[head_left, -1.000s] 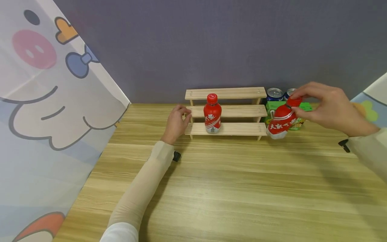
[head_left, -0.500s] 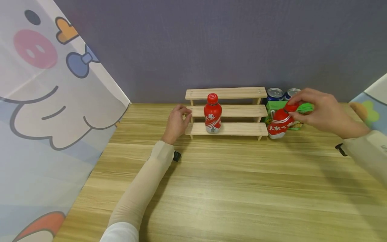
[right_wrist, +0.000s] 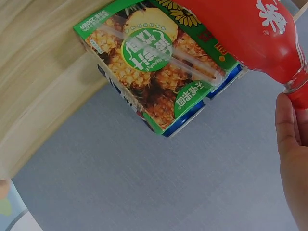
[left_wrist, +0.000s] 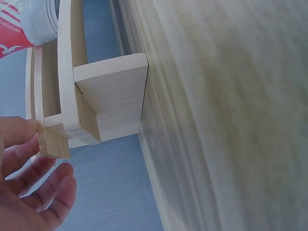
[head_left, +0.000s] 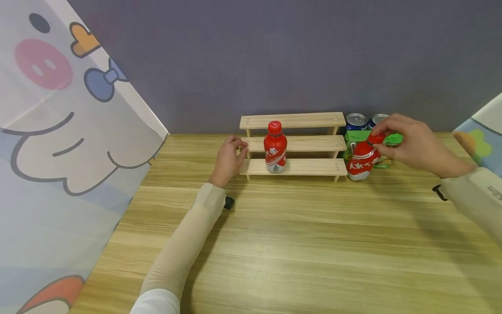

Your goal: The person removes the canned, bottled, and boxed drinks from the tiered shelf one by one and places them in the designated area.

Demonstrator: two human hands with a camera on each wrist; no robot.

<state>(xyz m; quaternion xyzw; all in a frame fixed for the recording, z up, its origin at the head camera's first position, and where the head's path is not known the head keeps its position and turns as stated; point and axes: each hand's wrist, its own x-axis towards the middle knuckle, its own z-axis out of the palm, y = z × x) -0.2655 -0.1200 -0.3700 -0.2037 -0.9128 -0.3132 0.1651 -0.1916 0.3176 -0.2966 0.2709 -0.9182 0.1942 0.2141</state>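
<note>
At the right end of the three-step wooden rack (head_left: 310,167), my right hand (head_left: 412,143) pinches a red bottle (head_left: 361,160) by its cap and neck. The bottle leans, its white base towards the lower left; whether the base touches the table I cannot tell. A second red bottle (head_left: 275,150) stands upright on the lowest step, left of its middle. My left hand (head_left: 228,160) is at the rack's left side. In the left wrist view its fingers (left_wrist: 19,131) hold the end of a shelf board (left_wrist: 54,143).
Green pineapple juice cartons (head_left: 393,139) stand right of the rack, partly behind the held bottle. Behind them are two blue cans (head_left: 356,121). A grey wall (head_left: 290,56) rises behind the rack. The wooden tabletop (head_left: 298,244) stretches out in front.
My right hand has moved a little left and lower with the bottle, nearer the rack's right end. The left hand and the standing bottle stay where they were.
</note>
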